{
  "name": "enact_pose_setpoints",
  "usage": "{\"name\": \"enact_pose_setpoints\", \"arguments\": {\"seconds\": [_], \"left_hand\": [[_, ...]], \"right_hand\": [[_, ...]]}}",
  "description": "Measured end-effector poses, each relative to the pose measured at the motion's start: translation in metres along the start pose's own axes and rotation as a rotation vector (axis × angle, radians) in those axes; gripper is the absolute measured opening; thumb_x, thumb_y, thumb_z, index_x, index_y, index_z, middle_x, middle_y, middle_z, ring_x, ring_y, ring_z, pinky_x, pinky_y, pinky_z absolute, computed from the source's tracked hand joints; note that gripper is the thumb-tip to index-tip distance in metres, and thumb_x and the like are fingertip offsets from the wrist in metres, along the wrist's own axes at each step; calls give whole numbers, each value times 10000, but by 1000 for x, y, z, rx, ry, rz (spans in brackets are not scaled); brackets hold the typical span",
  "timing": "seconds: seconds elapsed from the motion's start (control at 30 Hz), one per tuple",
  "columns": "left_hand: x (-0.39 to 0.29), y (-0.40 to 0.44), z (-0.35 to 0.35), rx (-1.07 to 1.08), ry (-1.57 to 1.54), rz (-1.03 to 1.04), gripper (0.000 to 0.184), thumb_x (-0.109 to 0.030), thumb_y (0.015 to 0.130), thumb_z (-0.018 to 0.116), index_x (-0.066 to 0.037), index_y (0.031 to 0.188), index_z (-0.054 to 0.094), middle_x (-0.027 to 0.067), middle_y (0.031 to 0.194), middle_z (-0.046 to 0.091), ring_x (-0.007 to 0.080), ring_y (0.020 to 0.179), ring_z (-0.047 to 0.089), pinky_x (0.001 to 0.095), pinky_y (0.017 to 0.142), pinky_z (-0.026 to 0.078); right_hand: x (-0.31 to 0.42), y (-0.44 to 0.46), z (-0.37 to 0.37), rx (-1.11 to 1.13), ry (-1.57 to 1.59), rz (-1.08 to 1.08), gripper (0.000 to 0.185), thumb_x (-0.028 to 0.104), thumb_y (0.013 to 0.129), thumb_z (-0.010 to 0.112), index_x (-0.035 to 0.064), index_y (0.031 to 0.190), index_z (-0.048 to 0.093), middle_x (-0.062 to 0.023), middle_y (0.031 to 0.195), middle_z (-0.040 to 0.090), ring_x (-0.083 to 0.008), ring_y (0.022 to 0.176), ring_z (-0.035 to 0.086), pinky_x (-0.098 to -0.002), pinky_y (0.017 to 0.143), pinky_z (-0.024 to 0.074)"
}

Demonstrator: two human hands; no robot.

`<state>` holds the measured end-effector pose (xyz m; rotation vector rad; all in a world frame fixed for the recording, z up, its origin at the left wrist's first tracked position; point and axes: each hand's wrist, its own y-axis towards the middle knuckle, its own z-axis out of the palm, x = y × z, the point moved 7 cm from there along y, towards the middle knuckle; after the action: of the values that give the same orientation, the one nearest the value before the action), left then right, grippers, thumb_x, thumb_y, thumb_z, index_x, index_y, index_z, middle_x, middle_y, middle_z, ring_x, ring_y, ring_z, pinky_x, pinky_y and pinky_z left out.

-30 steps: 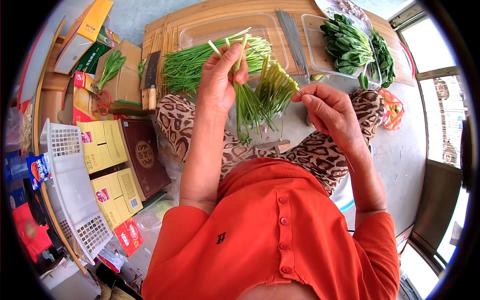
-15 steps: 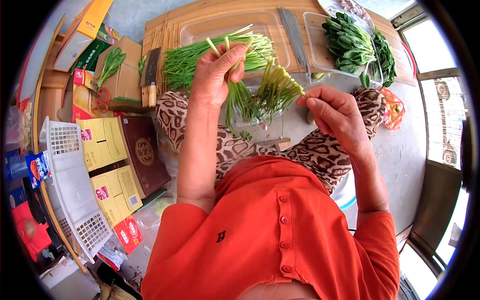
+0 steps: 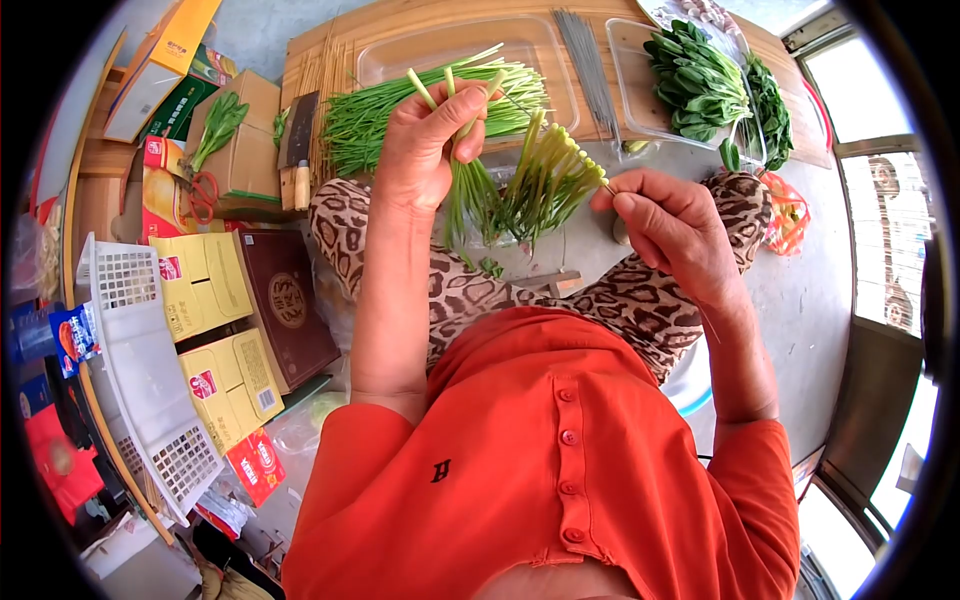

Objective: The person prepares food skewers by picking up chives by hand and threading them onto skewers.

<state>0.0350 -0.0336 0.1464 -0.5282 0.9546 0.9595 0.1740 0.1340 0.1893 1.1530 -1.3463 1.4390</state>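
Observation:
My left hand [image 3: 430,140] is closed round a few green stalks [image 3: 472,205], their pale ends sticking up past the fingers and their leafy ends hanging down. Between my hands hangs a row of folded green stalks [image 3: 548,180], threaded side by side on a thin skewer. My right hand [image 3: 665,225] pinches the skewer's end at the right of the row. Behind my left hand, a large pile of long green stalks [image 3: 365,130] lies in a clear plastic tray [image 3: 450,40].
Thin metal skewers [image 3: 585,70] and bamboo skewers [image 3: 328,100] lie on the wooden table [image 3: 400,20]. A cleaver [image 3: 300,135] is at its left. Leafy greens [image 3: 695,80] fill a tray at right. Boxes [image 3: 210,290] and a white basket [image 3: 140,370] stand at left.
My left hand has moved slightly left with its stalks, which hang further from the skewered row. My right hand and the row have shifted slightly right.

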Motion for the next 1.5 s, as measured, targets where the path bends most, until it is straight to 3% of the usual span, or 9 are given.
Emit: {"name": "enact_pose_setpoints", "arguments": {"seconds": [0.13, 0.37, 0.43, 0.6, 0.67, 0.87, 1.0, 1.1, 1.5], "left_hand": [[2, 0, 3, 93, 33, -4, 207, -186, 815, 705, -23, 934, 663, 8, 682, 566, 79, 473, 423, 221, 431, 313], [5, -6, 18, 26, 80, 30, 244, -228, 841, 683, -34, 988, 673, 9, 699, 584, 82, 503, 467, 211, 436, 333], [-1, -1, 11, -45, 248, 210, 291, -263, 873, 645, -26, 1038, 668, -12, 685, 556, 70, 542, 462, 208, 470, 334], [-9, 0, -14, -182, 403, 182, 333, -298, 918, 584, -28, 1099, 652, -30, 677, 468, 62, 567, 394, 224, 523, 321], [-8, 0, -7, -46, 338, 138, 340, -277, 942, 547, -34, 1175, 596, -18, 732, 492, 63, 587, 392, 219, 533, 322], [-6, 2, -1, -81, 172, 192, 232, -211, 941, 540, -31, 1087, 550, 8, 746, 545, 62, 545, 413, 193, 489, 323], [-2, 2, -1, -93, 106, 152, 197, -195, 924, 568, -35, 1038, 572, 15, 754, 572, 65, 533, 438, 197, 461, 325], [1, 1, 0, -84, 61, 73, 169, -178, 918, 575, -46, 1023, 570, 13, 786, 581, 76, 546, 439, 217, 480, 320], [0, -3, 6, -40, -43, 30, 195, -188, 904, 595, -34, 1021, 618, 5, 762, 583, 74, 534, 426, 211, 472, 312]], "right_hand": [[1, 1, 2, 15, -7, 3, 204, 163, 951, 519, -1, 977, 638, 77, 527, 392, -2, 450, 322, -183, 422, 226], [0, 8, 0, -25, 31, -23, 206, 163, 955, 508, 6, 978, 640, 78, 537, 391, -3, 462, 319, -182, 429, 223], [-2, 10, -1, -25, 50, -41, 208, 163, 956, 505, 6, 977, 640, 79, 536, 390, -4, 461, 317, -182, 430, 221], [-9, 10, -6, -37, 41, -16, 207, 156, 956, 500, 3, 981, 636, 79, 535, 388, -6, 459, 314, -184, 428, 216], [-11, 10, -6, -33, 32, -15, 209, 169, 959, 497, 5, 984, 623, 85, 532, 385, -1, 444, 296, -177, 414, 208], [-10, 12, -3, -22, 14, -34, 205, 175, 963, 495, 7, 991, 610, 88, 540, 388, 5, 431, 277, -169, 399, 197], [-4, 12, 1, -7, 46, -15, 200, 150, 953, 510, -1, 987, 636, 79, 546, 402, -1, 460, 327, -179, 432, 228], [-5, 13, 3, 5, 27, -54, 202, 169, 965, 491, 8, 994, 610, 86, 549, 386, 3, 436, 274, -171, 401, 189], [-3, 12, 4, 6, 20, -51, 206, 173, 965, 493, 9, 997, 612, 87, 550, 389, 4, 438, 279, -169, 401, 192]]}}
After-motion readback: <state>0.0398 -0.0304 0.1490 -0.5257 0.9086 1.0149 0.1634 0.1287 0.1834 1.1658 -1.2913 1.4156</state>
